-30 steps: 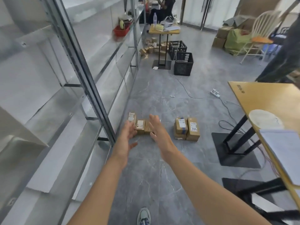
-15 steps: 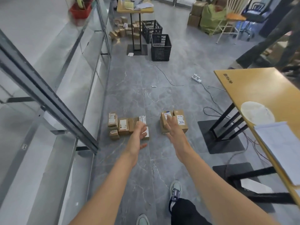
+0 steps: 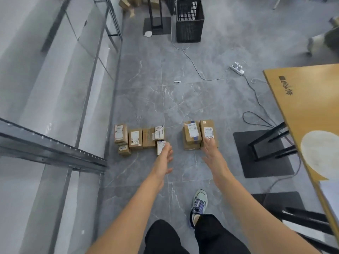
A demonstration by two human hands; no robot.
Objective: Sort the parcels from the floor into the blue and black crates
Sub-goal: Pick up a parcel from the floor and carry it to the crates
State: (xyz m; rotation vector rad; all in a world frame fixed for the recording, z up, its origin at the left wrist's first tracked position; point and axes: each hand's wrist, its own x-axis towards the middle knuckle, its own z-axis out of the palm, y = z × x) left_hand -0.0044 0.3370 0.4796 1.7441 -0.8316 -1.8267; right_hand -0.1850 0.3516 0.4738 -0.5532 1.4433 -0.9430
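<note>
Both our hands are open and hold nothing: the left hand reaches with fingers spread toward the near end of the left cluster of cardboard parcels, and the right hand hangs flat over the near edge of the right-hand stack of parcels. All the parcels lie on the grey tiled floor, two groups set a little apart, with bare tile between them.

We judge them to be small sealed cartons, stiff at the corners and light enough for one hand each, though weight cannot be read from here. Taped tops and paper labels may be slick, so we would take each by its long sides, thumb on one face and fingers on the other, not by the top. The small white-labelled box nearest our left fingers stands free at the corner and looks easiest to lift first; the right-hand boxes sit pressed side by side, so the outer one should come away first.

Room is fair ahead. A black crate stands well beyond the parcels; no blue crate is in view. A metal shelving frame runs close on our left, a wooden table with black legs on our right, and a cable trails across the floor toward the crate, a thing to step over.
</note>
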